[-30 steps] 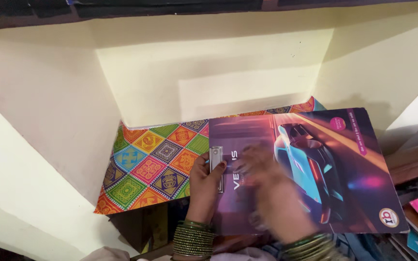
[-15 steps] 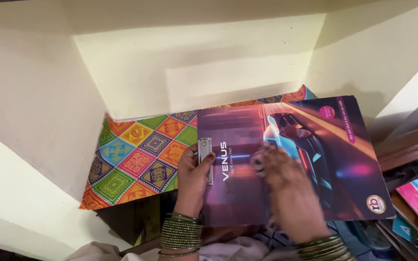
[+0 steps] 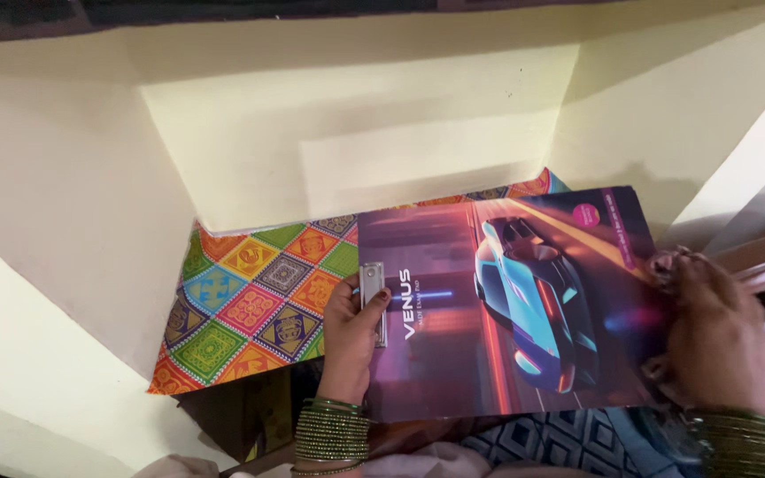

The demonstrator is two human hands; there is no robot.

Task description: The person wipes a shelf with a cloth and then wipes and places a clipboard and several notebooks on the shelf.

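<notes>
Exam clipboard (image 3: 506,305) gripped at metal clip (image 3: 372,296) by left hand (image 3: 351,332); right hand (image 3: 719,332) shifted from centre to clasp right edge, above patterned shelf liner (image 3: 250,301).

Purple clipboard (image 3: 506,301), multicoloured geometric-patterned sheet (image 3: 250,301)

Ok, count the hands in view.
2. The left hand grips the metal clip at the clipboard's left edge; the right hand is on its right edge. None seems hidden.

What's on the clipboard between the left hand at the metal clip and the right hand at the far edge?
In the head view, only the clipboard's printed face spans from the left hand to the right hand: a blue sports car picture, nothing resting on it.
</notes>
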